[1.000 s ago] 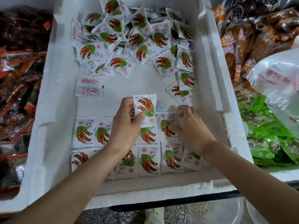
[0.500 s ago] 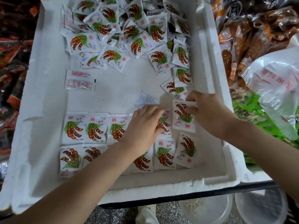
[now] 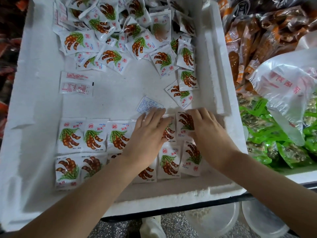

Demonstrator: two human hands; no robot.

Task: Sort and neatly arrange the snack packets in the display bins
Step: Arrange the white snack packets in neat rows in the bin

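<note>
hands: left hand (image 3: 147, 134) and right hand (image 3: 208, 133) lie flat, gripping nothing, pressing packets (image 3: 185, 123) by foam bin's (image 3: 221, 66) right wall | risk: a sideways shove skews the rows (image 3: 95, 136), packets overlap

On the floor of the white foam bin (image 3: 34, 100) lay two neat rows of snack packets (image 3: 70, 136) at the near edge and a loose heap (image 3: 137, 43) at the far end. Between them lay a face-down packet (image 3: 76, 84) and a paper slip (image 3: 147, 104).
</note>
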